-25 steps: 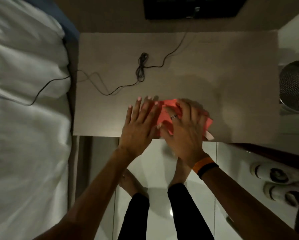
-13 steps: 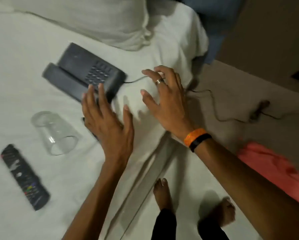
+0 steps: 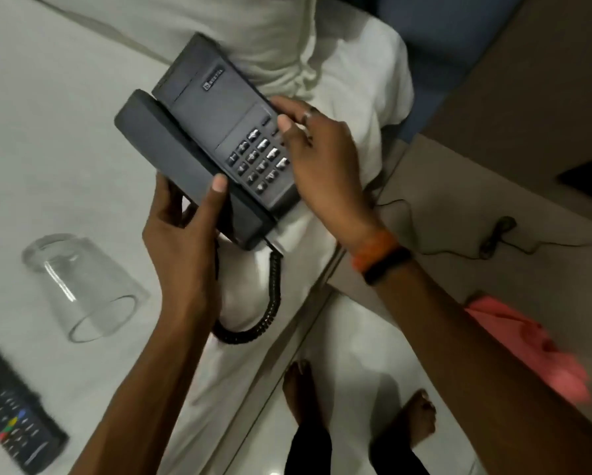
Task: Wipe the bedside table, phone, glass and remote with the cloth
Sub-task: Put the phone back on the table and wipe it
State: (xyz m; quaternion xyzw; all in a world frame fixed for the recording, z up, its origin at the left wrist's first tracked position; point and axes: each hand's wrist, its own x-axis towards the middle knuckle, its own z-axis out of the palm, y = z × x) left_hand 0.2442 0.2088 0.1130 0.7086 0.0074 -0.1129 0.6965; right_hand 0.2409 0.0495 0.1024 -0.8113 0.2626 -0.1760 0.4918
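A dark grey desk phone (image 3: 202,132) with its handset on the cradle is held above the white bed. My left hand (image 3: 185,234) grips its near end by the handset. My right hand (image 3: 318,159) holds its right side by the keypad. Its coiled cord (image 3: 270,296) hangs below. A clear glass (image 3: 82,286) lies on its side on the sheet at the left. The black remote (image 3: 10,413) lies at the lower left. The pink cloth (image 3: 527,344) rests on the beige bedside table (image 3: 459,186) at the right, partly behind my right forearm.
A thin black cable (image 3: 493,238) with a bundled loop runs across the bedside table. A white pillow (image 3: 270,39) lies behind the phone. My bare feet (image 3: 356,406) stand on the pale floor between bed and table.
Both hands left the cloth on the table, reached over to the bed and took hold of the phone, which is now lifted off the sheet. The view swung left.
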